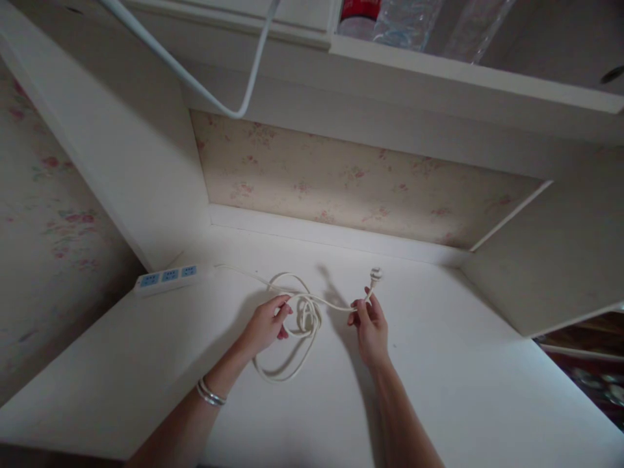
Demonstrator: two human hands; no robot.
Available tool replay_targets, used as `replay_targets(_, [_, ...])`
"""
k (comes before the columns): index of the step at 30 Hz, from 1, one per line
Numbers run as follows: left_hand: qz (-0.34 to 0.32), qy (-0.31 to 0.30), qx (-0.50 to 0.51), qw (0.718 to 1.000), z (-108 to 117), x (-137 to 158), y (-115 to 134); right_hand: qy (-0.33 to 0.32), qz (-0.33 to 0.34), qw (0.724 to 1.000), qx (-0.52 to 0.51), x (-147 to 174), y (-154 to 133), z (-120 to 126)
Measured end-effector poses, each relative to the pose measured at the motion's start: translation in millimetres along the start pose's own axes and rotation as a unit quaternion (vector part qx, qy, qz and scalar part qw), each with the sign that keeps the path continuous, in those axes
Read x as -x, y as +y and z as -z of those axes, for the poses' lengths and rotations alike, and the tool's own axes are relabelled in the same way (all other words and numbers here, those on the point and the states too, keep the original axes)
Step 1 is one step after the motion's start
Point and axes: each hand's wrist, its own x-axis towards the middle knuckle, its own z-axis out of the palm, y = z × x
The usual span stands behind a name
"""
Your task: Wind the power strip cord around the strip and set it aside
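Note:
A white power cord (312,351) lies in loose, tangled loops over the white desk top (439,364). My left hand (270,322) is closed on a loop of it at the left of the coil. Farther right, my right hand (372,325) pinches the cord close to its end, and the plug (376,275) sticks up just beyond the fingertips. Between the hands a short stretch of cord sags slightly. The cord's other end runs left toward a white power strip (168,279) with blue socket faces, which rests at the desk's left side.
Above the desk hangs a shelf (468,78) with clear plastic bottles (407,23) on it. A pale bent rod (234,112) dips into view at the upper left. Side panels (121,130) and a flowered wall (316,175) enclose the desk.

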Motion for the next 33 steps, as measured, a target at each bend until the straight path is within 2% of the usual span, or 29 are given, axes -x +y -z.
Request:
replay_targets(3, [-0.038,0.016,-0.076,0.996,1.3,-0.5,-1.4,-0.014,0.036,0.998,0.048,4.5,-8.5,-5.5])
replay_targets(7, [-0.124,0.078,-0.197,0.969,2.9,-0.5,-2.4,-0.109,0.097,0.973,0.181,11.8,-21.4,-12.4])
replay_targets(10, [-0.136,0.076,-0.228,0.961,3.6,-0.5,-1.7,-0.163,0.122,0.953,0.223,18.7,-29.9,-19.6])
replay_targets(16, [-0.145,0.077,-0.280,0.946,6.2,2.9,4.4,-0.163,0.129,0.949,0.238,28.0,-38.9,-40.1])
replay_targets(21, [-0.146,0.088,-0.292,0.941,6.4,6.3,6.5,-0.128,0.079,0.963,0.223,25.8,-34.4,-54.2])
replay_targets(26, [-0.146,0.111,-0.224,0.957,3.5,4.6,5.5,-0.071,0.016,0.987,0.145,14.7,-22.4,-56.7])
replay_targets(30, [-0.159,0.097,-0.161,0.969,1.6,4.7,9.3,-0.059,-0.021,0.996,0.063,-11.6,-13.1,-56.6])
replay_targets(33, [-0.168,0.082,-0.142,0.972,1.9,5.7,12.6,-0.066,-0.073,0.995,-0.014,-37.8,-7.2,-59.9])
